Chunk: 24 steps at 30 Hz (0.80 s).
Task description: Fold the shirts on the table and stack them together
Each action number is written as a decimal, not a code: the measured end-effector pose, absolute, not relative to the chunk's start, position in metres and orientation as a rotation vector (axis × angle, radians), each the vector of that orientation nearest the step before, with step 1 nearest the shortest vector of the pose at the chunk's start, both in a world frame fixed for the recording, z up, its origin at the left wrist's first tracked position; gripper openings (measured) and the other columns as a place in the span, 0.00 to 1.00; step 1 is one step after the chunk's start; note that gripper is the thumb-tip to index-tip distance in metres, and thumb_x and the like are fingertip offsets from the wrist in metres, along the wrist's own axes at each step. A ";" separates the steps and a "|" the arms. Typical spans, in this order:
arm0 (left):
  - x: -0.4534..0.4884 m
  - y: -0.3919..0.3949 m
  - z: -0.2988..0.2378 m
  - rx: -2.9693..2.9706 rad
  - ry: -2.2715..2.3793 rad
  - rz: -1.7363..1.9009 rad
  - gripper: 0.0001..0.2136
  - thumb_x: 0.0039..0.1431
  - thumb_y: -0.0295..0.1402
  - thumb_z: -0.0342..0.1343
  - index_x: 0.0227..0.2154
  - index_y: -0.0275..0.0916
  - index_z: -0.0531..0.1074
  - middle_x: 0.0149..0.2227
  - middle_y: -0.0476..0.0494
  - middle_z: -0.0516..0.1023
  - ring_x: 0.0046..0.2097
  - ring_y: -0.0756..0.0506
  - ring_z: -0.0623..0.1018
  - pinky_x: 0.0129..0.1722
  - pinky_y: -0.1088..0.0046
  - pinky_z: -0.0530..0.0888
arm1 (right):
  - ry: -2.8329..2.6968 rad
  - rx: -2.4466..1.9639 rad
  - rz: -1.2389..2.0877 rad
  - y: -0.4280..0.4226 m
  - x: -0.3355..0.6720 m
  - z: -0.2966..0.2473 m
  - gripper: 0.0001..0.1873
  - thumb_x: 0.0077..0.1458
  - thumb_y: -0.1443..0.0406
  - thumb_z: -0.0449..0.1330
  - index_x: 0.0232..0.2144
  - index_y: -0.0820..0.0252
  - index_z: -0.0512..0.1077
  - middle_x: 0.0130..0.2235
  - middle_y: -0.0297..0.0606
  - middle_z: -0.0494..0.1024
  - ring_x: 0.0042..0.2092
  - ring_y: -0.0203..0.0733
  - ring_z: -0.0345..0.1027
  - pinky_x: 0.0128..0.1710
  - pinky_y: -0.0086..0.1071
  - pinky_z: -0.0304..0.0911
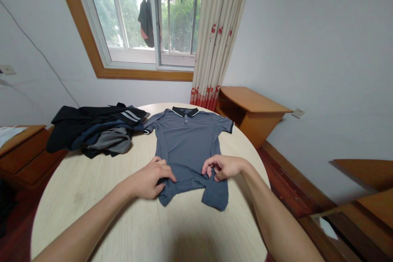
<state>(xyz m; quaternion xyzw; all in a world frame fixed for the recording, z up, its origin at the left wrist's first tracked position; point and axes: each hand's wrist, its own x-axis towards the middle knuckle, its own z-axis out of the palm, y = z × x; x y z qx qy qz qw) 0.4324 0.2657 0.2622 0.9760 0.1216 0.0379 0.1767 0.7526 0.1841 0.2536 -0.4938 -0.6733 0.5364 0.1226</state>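
A grey polo shirt with a black, white-edged collar lies spread front up on the round table, its collar toward the window. At its lower left side my left hand grips the fabric, fingers curled over it and thumb near the hem. My right hand pinches the cloth at the lower right side, with its fingers bent. The bottom corners hang loose below both hands, and the hem between them is wrinkled. The fingertips are partly hidden by the hands and fabric.
A pile of dark clothes lies on the table's left, touching the shirt's left sleeve. Beyond the table stand a wooden desk, a patterned curtain and a window. A wooden cabinet is at far left.
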 end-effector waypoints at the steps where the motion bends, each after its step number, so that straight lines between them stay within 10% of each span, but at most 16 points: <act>1: 0.432 0.266 0.263 2.752 0.348 0.103 0.21 0.45 0.23 0.56 0.43 0.48 0.78 0.40 0.50 0.81 0.44 0.43 0.74 0.50 0.62 0.64 | -1.976 -1.451 1.528 0.184 0.753 0.254 0.23 0.39 0.71 0.66 0.42 0.62 0.76 0.35 0.33 0.74 0.26 0.28 0.61 0.25 0.22 0.55; 6: 0.425 0.279 0.263 2.528 0.353 0.269 0.06 0.55 0.35 0.59 0.33 0.44 0.80 0.33 0.46 0.79 0.39 0.44 0.75 0.45 0.66 0.68 | -1.982 -1.379 1.344 0.183 0.760 0.258 0.14 0.41 0.63 0.68 0.33 0.63 0.77 0.28 0.31 0.70 0.29 0.33 0.60 0.27 0.26 0.55; 13: 0.398 0.331 0.257 1.668 1.008 1.177 0.24 0.44 0.59 0.62 0.23 0.40 0.70 0.21 0.51 0.71 0.25 0.49 0.70 0.25 0.75 0.68 | -1.066 -1.446 0.521 0.201 0.804 0.244 0.22 0.43 0.48 0.65 0.33 0.57 0.69 0.27 0.33 0.70 0.26 0.35 0.57 0.26 0.30 0.54; 24: 0.387 0.348 0.249 1.556 0.945 1.254 0.25 0.41 0.57 0.67 0.25 0.38 0.71 0.24 0.50 0.72 0.28 0.50 0.70 0.29 0.75 0.69 | -0.803 -1.257 0.555 0.211 0.810 0.235 0.23 0.34 0.50 0.70 0.30 0.56 0.71 0.29 0.34 0.78 0.31 0.41 0.69 0.32 0.33 0.64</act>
